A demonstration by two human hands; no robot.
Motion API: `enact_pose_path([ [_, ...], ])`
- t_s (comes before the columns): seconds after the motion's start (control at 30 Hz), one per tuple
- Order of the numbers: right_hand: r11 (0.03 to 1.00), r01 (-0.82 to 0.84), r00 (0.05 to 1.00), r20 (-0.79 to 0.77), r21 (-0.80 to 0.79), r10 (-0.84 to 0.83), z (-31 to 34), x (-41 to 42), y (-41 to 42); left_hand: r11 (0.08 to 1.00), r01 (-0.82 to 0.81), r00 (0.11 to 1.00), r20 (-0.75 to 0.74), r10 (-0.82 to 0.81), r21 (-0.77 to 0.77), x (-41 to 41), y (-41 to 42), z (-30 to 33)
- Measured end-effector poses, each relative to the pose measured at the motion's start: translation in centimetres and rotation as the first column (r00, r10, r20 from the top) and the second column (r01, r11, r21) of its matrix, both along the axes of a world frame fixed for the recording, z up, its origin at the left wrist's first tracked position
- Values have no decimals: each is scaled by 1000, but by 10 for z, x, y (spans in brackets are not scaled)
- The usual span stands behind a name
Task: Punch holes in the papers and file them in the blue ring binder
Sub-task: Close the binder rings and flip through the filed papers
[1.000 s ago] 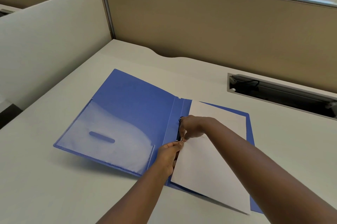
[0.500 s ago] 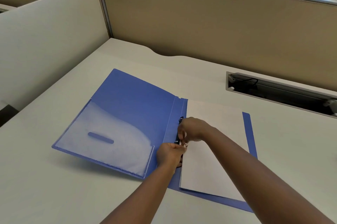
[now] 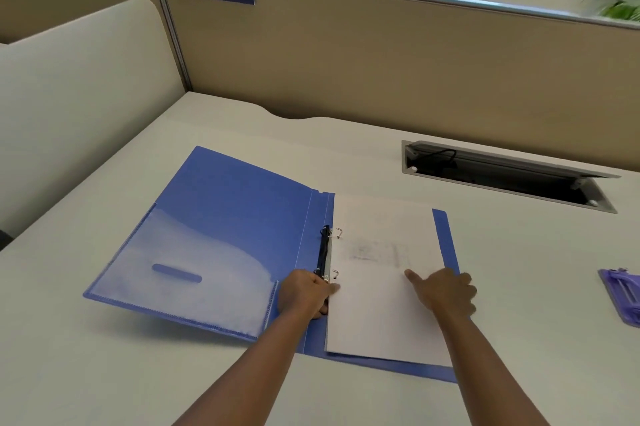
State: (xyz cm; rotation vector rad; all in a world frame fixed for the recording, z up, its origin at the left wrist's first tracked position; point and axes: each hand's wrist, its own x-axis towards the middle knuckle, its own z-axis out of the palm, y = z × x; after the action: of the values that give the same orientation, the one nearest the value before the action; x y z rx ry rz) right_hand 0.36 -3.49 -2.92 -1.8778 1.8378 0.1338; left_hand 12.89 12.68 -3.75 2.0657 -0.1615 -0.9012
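The blue ring binder (image 3: 221, 228) lies open on the desk, its left cover with a clear pocket. White paper (image 3: 377, 314) lies flat on its right half, threaded on the two metal rings (image 3: 336, 252), which stand apart at their tips. My left hand (image 3: 304, 295) rests at the spine by the lower ring, fingertips on the paper's left edge. My right hand (image 3: 446, 290) lies on the sheet's right part, forefinger pointing left, holding nothing.
A purple hole punch (image 3: 623, 294) sits at the right edge of the desk (image 3: 104, 373). A grey cable tray (image 3: 502, 174) opens in the desk behind the binder. Beige partitions (image 3: 381, 72) close the back and left.
My right hand left the rings and moved right onto the sheet. The paper, earlier tilted and lifted, now lies flat on the rings. The view tipped up.
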Motion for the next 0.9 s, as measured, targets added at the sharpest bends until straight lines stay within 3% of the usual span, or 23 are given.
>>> enact_pose_path([
  [0.3,991,64,984,158,115,-82,6,-24,-8,985,125,962,227,-150,120,-2,-3,-5],
  [0.43,999,20,1000,-11,-25,-21,7,-23,3,964,178,944,244,-224,195,2,-2,1],
  [0.5,977,-85,992,79,-197,103,5,-19,5,952,213,951,178,-254,221,12,2,7],
  [0.57,931,-192,896,332,-309,295,3,-10,10,962,229,957,146,-250,147,28,7,11],
  [0.67,888,-375,668,587,-265,457,3,10,31,978,197,958,225,-177,-68,45,15,10],
  [0.77,843,-480,587,627,-240,513,-4,32,49,956,216,964,201,-177,-196,48,20,4],
  [0.9,838,-498,592,618,-225,518,-14,49,62,950,201,966,209,-151,-241,46,19,-3],
])
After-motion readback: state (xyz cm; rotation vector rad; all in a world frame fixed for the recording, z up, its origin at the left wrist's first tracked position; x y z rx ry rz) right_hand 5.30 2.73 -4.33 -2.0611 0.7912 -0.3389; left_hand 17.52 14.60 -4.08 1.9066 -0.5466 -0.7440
